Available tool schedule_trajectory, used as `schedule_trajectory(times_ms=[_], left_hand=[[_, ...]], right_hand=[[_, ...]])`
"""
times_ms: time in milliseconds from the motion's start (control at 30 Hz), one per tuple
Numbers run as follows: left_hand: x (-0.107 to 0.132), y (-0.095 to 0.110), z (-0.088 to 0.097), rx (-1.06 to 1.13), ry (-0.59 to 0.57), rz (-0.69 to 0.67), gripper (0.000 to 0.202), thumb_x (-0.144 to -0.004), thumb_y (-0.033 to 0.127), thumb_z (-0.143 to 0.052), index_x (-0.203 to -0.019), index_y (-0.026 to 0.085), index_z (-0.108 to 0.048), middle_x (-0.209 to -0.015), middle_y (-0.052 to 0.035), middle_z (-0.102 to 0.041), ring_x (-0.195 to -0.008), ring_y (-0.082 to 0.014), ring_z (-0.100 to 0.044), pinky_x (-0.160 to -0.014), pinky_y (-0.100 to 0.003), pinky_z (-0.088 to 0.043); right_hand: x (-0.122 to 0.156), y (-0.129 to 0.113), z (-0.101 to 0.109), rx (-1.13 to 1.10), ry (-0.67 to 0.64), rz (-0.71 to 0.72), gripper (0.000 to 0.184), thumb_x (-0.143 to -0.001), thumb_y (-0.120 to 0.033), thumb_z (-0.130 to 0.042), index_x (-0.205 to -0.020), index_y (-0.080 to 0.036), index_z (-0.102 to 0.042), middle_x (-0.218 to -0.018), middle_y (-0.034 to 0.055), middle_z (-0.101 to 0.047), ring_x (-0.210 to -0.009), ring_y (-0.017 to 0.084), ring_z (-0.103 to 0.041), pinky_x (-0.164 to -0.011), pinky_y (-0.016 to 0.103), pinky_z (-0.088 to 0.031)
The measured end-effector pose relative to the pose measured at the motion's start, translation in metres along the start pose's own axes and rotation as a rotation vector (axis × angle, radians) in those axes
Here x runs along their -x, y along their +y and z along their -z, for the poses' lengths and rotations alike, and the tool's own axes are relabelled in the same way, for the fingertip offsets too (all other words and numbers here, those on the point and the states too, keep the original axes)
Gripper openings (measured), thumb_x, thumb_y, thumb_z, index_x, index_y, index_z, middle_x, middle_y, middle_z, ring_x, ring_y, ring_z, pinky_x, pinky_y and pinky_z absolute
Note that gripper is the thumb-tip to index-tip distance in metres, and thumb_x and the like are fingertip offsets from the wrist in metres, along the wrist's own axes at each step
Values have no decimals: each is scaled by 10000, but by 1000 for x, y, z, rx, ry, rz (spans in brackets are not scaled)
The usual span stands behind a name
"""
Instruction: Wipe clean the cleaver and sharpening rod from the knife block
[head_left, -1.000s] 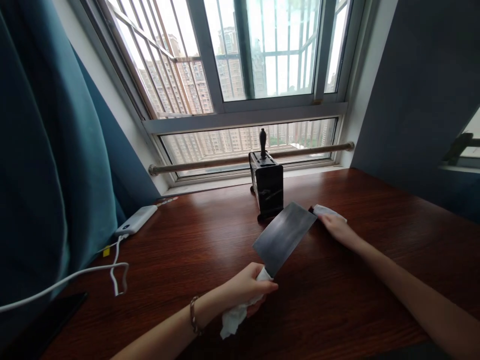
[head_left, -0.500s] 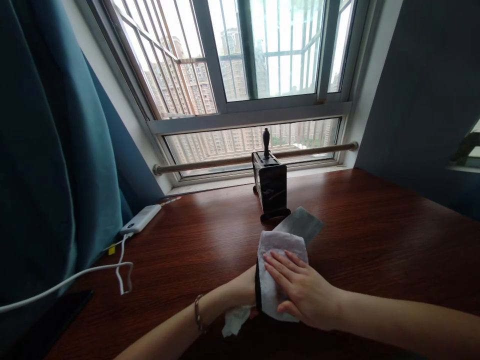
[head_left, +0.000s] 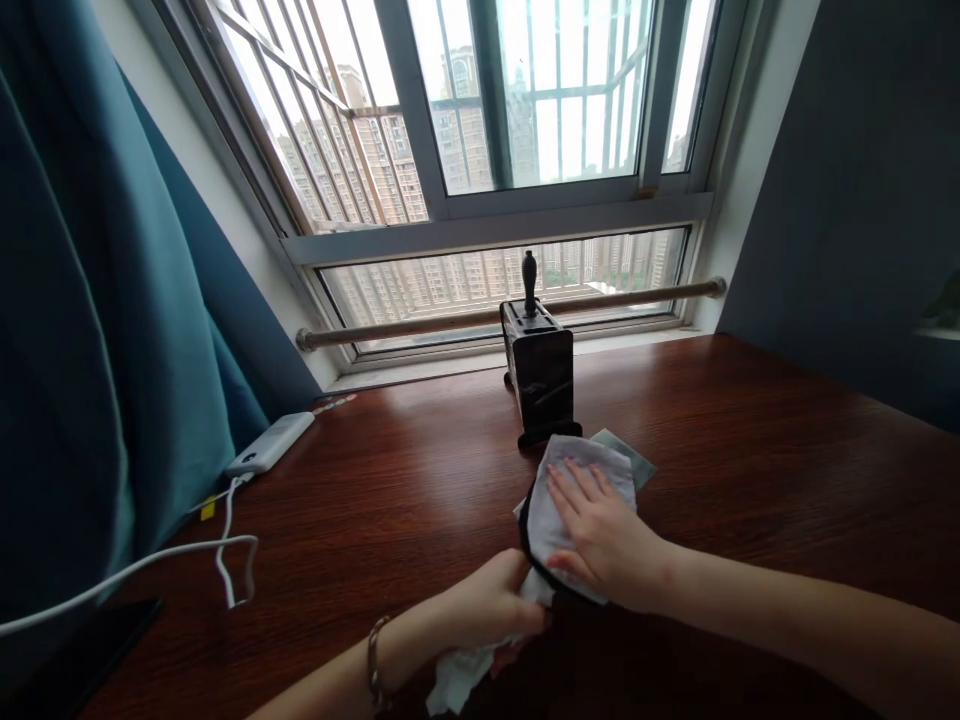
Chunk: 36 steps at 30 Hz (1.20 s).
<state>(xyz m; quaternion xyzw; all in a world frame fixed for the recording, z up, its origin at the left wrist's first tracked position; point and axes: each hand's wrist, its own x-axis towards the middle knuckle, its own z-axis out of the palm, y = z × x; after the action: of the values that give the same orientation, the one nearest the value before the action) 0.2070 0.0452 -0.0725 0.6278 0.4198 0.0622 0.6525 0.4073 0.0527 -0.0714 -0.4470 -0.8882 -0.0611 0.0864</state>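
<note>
A wide, flat metal blade, apparently a cleaver (head_left: 636,458), sticks out beyond a white cloth with a dark edge (head_left: 592,455). My right hand (head_left: 611,540) lies flat on this cloth, fingers stretched and slightly apart, over the blade. Closed below and to the left is my left hand (head_left: 491,600), at the handle end of the cleaver; the handle itself is hidden. Crumpled white tissue (head_left: 459,678) shows around and beneath the left hand. Just beyond the blade stands a black knife block (head_left: 546,385) with one dark handle upright in its top.
The reddish-brown wooden table (head_left: 390,470) reaches the window. On the left lie a white power strip (head_left: 271,442) with a looping white cable (head_left: 135,565), and a dark flat object (head_left: 94,660). A blue curtain (head_left: 150,330) hangs beside them.
My right hand and the cloth have moved up and slightly right along the blade, covering more of its far end. My left hand, hidden behind the cloth before, now shows.
</note>
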Motion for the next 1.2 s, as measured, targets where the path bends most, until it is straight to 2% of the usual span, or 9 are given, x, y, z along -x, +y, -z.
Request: schedule_trajectory(times_ms=[100,167,367,467,800,900,1033,1100,1200], left_hand=[[0,3,1,-46,-41,18,176,-591,158,-508,-767,154,-491,-456,43,-502,-327,-114,-434,-255,-179,-343],[-1,4,2,-42,-63,29,183,-586,154,-498,-769,155,-489,-457,49,-501,-328,-106,-434,-254,-169,-353],[-3,2,1,-61,-45,75,130,-564,158,-473,-693,147,-488,-440,36,-511,-323,-110,-446,-249,-173,-362],[-3,2,0,-90,-24,118,97,-568,170,-469,-658,140,-487,-425,24,-504,-321,-110,-444,-246,-169,-351],[-2,4,0,-15,-70,45,269,-584,152,-481,-851,141,-512,-447,47,-498,-319,-108,-432,-244,-165,-343],[-1,5,-1,-24,-65,54,293,-582,155,-473,-869,128,-526,-441,43,-492,-318,-109,-426,-240,-163,-331],[-1,7,-1,-19,-74,60,288,-575,154,-472,-857,130,-526,-447,41,-494,-323,-107,-431,-246,-160,-335],[-1,9,0,-17,-86,82,276,-571,157,-476,-843,133,-519,-442,42,-492,-319,-108,-428,-247,-166,-344],[0,12,0,-17,-106,87,279,-576,155,-479,-852,133,-518,-432,48,-486,-310,-102,-412,-251,-168,-348]], right_hand=[[-8,20,-2,99,-30,-224,807,-939,-613,-306,-1399,49,-286,-1432,242,-190,-1333,399,-101,-1070,568,-175],[-9,24,-3,108,-24,-274,783,-937,-581,-361,-1400,47,-289,-1433,255,-170,-1332,413,-80,-1069,574,-156],[3,7,4,-103,17,136,508,-998,-419,-240,-1432,-170,-328,-1490,63,-148,-1363,309,-55,-1083,573,-133],[3,4,6,-127,13,191,512,-998,-448,-239,-1424,-182,-331,-1489,40,-158,-1363,294,-69,-1082,567,-156],[-16,37,-2,84,-50,-251,520,-991,-424,-336,-1427,-141,-342,-1474,82,-191,-1335,361,-135,-1032,591,-213],[-24,59,1,63,-25,-349,488,-993,-390,-370,-1399,-118,-378,-1439,129,-273,-1295,348,-262,-1004,515,-310],[-30,87,4,-119,-8,-474,354,-1011,-351,-344,-1130,-107,-571,-1031,133,-602,-910,261,-597,-770,332,-462],[-32,101,3,-145,-39,-508,377,-1018,-341,-319,-923,-125,-613,-827,104,-626,-786,251,-622,-670,298,-448],[-34,125,3,-151,-58,-547,393,-1011,-336,-357,-812,-126,-624,-783,112,-627,-780,244,-630,-649,271,-418]])
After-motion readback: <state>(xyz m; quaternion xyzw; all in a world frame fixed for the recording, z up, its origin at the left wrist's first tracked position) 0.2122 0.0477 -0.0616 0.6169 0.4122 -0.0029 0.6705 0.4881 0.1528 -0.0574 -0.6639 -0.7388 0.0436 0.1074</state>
